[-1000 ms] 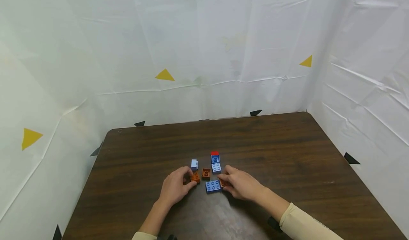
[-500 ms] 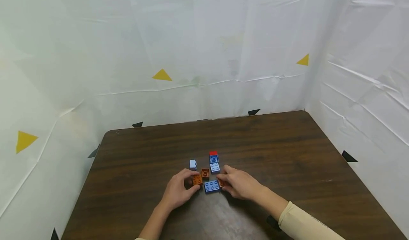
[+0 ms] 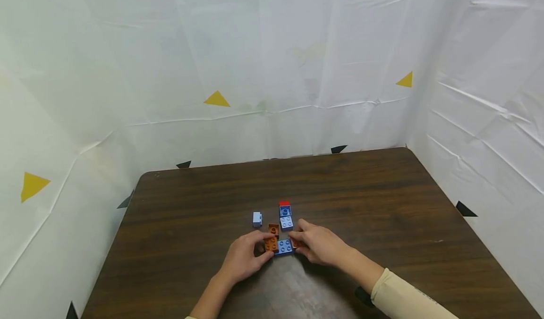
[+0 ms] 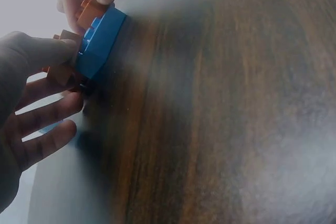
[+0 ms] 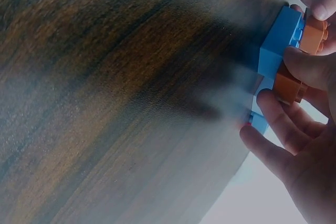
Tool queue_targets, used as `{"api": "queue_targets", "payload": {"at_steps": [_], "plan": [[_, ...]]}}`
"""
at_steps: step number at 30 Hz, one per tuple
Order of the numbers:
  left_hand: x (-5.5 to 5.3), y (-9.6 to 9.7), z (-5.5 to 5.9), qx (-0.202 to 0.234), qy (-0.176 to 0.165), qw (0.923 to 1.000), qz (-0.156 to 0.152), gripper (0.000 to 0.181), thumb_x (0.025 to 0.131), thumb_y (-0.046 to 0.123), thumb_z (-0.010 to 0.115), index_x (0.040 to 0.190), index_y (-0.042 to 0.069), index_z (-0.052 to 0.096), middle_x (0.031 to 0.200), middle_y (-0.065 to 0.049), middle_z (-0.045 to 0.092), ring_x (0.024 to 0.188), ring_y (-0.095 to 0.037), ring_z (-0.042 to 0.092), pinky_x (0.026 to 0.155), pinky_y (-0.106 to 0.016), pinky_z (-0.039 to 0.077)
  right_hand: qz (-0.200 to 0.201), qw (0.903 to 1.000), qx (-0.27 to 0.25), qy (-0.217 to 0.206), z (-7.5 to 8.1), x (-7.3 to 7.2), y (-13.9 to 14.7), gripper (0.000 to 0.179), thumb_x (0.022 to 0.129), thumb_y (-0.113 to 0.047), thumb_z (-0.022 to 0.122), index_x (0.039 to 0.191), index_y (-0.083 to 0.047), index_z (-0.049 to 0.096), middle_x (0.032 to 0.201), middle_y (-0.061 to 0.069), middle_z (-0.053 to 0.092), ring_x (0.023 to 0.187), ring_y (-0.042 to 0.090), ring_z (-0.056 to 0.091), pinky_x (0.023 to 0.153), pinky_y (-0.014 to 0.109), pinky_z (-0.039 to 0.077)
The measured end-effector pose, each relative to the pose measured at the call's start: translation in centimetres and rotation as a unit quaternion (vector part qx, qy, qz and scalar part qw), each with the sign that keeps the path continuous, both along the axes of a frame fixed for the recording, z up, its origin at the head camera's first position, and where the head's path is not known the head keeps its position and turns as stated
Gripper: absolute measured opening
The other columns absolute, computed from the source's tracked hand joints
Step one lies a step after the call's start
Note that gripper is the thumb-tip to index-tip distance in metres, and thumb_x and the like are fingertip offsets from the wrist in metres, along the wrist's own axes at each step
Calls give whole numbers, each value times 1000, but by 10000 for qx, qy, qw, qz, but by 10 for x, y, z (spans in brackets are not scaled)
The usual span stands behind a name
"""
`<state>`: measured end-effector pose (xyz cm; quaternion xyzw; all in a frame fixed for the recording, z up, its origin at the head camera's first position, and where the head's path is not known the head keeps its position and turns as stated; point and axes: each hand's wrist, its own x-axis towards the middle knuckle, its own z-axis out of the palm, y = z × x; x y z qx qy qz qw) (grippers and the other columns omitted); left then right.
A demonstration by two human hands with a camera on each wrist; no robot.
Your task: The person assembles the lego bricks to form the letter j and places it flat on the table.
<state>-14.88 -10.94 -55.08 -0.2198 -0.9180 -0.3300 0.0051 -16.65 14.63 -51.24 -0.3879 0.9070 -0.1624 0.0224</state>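
My left hand (image 3: 245,255) pinches an orange toy building brick (image 3: 271,244) between thumb and fingers. That brick covers the left end of a long blue brick (image 3: 284,247); in the right wrist view it stands against the blue brick's (image 5: 278,38) studs, though whether it is pressed on I cannot tell. At the blue brick's right end, my right hand (image 3: 319,244) pinches a second orange brick (image 5: 286,85), partly hidden by its fingers. Just behind lies another orange brick (image 3: 273,229), hollow side up.
Behind the hands, a light blue brick (image 3: 286,222), an upturned blue brick (image 3: 285,211) and a red brick (image 3: 284,203) form a row. A pale blue brick (image 3: 257,219) lies on its side to the left. All are on the dark wooden table (image 3: 361,191), with white sheeting (image 3: 272,64) around it.
My left hand has moved right with its orange brick, from beside the blue brick to over its left end. My right hand has stayed in place.
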Motion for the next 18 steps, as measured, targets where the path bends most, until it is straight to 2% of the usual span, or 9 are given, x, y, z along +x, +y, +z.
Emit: {"api": "queue_targets", "payload": {"at_steps": [5, 12, 18], "plan": [[0, 1, -1, -157, 257, 9995, -85, 41, 85, 36, 77, 124, 25, 68, 99, 14, 63, 75, -6, 57, 65, -24, 44, 4, 10000, -23, 41, -1, 0, 0, 40, 88, -20, 74, 126, -11, 67, 90, -5, 44, 67, 5, 45, 57, 21, 41], [3, 1, 1, -236, 377, 9989, -165, 44, 85, 35, 77, 126, 23, 67, 103, 13, 64, 74, -4, 57, 63, -22, 45, -10, 10000, 3, 68, -2, -1, 0, 39, 88, -20, 74, 125, -11, 68, 87, -5, 40, 65, 6, 43, 55, 22, 38], [4, 3, 2, -545, 638, 9962, -229, 45, 85, 35, 77, 126, 22, 68, 103, 12, 64, 73, -3, 53, 63, -24, 44, -16, 10000, 12, 36, -1, 0, 0, 40, 88, -20, 74, 126, -10, 68, 87, -5, 40, 65, 6, 43, 54, 22, 38]]}}
